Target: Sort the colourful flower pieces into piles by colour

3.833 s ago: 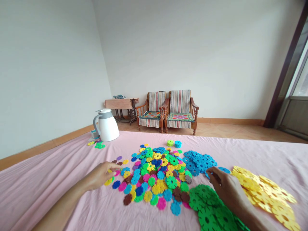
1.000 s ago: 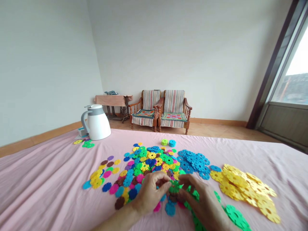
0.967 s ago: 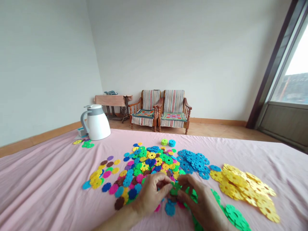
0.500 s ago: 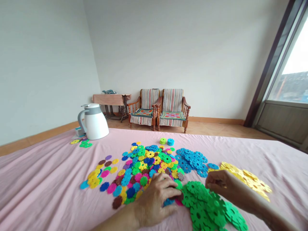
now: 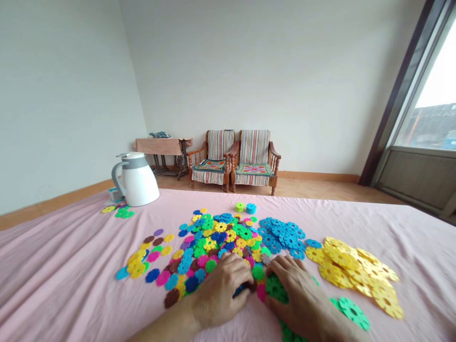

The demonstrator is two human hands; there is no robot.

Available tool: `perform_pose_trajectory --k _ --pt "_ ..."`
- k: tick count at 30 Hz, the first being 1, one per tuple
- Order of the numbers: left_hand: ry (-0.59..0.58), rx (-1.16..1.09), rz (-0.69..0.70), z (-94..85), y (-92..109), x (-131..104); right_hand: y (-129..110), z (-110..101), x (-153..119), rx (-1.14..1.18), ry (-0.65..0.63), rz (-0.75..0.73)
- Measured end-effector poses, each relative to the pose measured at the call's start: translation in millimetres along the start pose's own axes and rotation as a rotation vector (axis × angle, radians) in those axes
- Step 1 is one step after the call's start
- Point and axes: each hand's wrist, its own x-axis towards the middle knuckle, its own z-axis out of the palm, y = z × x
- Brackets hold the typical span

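Note:
My left hand (image 5: 225, 289) rests at the near edge of a heap of mixed-colour plastic snowflake discs (image 5: 210, 243). Its fingers curl around a brown snowflake disc (image 5: 252, 286) at the fingertips, and a dark blue disc shows in the gap above the thumb. Beside it, my right hand (image 5: 297, 287) lies over the pile of large green snowflake discs (image 5: 277, 288), fingers and thumb apart; most of that pile is hidden beneath it. Blue snowflake discs (image 5: 283, 233) lie just beyond the right hand, and yellow ones (image 5: 356, 266) to its right.
A white and grey jug (image 5: 138, 179) stands at the far left of the pink cloth (image 5: 71, 266). Two small stacks, one lime green (image 5: 240, 207) and one blue (image 5: 251, 208), sit at the back. Loose discs (image 5: 137, 266) lie on the left. Two armchairs (image 5: 254, 159) stand beyond.
My right hand has moved left and down from beside the yellow discs onto the green pile. My left hand has drawn slightly left, the brown disc shifting with it.

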Motion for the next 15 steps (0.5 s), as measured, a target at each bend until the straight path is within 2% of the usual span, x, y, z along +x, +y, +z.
perform_pose_trajectory --k 8,12,15 --pt "-0.026 0.056 0.004 -23.6 -12.2 -2.2 4.2 -18.7 -3.0 -0.082 -0.054 0.062" --pt "0.078 0.065 -0.077 -30.4 -21.0 -0.7 13.0 -13.4 -2.5 -0.034 0.069 0.046" --pt "0.055 0.005 -0.039 -27.2 -14.0 -0.8 18.5 -4.2 -0.2 -0.018 0.132 0.027"
